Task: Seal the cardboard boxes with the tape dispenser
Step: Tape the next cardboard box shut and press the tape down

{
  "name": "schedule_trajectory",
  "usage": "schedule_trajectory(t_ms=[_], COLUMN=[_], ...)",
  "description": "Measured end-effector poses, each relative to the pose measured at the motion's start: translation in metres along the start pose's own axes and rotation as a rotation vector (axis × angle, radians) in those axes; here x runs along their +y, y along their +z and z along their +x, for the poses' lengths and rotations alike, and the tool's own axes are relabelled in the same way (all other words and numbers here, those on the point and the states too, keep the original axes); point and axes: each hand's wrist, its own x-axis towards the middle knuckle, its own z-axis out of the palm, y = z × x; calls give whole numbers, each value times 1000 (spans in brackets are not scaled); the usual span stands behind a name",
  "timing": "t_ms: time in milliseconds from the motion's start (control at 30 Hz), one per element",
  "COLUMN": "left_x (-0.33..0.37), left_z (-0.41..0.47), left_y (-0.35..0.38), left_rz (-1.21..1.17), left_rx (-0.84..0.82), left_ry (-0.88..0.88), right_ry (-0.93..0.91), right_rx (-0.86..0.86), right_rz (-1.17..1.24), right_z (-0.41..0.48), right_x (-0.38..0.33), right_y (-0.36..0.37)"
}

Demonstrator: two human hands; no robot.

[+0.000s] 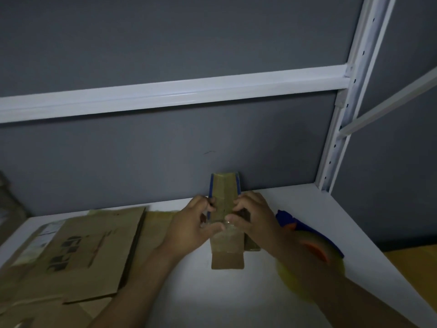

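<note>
A small cardboard box (pixel 227 255) sits on the white bench (pixel 236 299) in the lower centre of the frame, its far end close to the grey wall (pixel 165 43). Blue strips run along both of its long sides, a glossy band of clear tape (pixel 228 237) crosses its top, and its flaps are folded over, so nothing inside shows. The left hand (pixel 196 223) grips the box's left side with curled fingers, and the right hand (pixel 254 214) clasps the right side, fingertips bent onto the top near the tape. The tape dispenser (pixel 314 249), blue with orange and yellow parts, lies on the bench just right of the box, partly hidden behind the right forearm. At lower left lie flattened cardboard sheets (pixel 94 245). The top one bears dark block letters, too blurred to read, and a pale label (pixel 45 235) sits near its left edge. A white shelf rail (pixel 165 95) crosses the wall above.
</note>
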Motion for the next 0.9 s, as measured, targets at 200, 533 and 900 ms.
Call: schedule_trajectory(t_ms=[200,533,900], left_x=[-11,-18,-3], left_z=[-1,0,58], left_y=[8,-19,-9], left_rz=[-42,-25,-24], left_rx=[34,-153,-163], left_ry=[79,107,-290], right_ry=[-55,-86,26], right_rx=[78,-116,-175], right_rz=[-37,1,279], right_z=[-10,-14,-18], right_x=[8,16,23], right_y=[15,-13,-33])
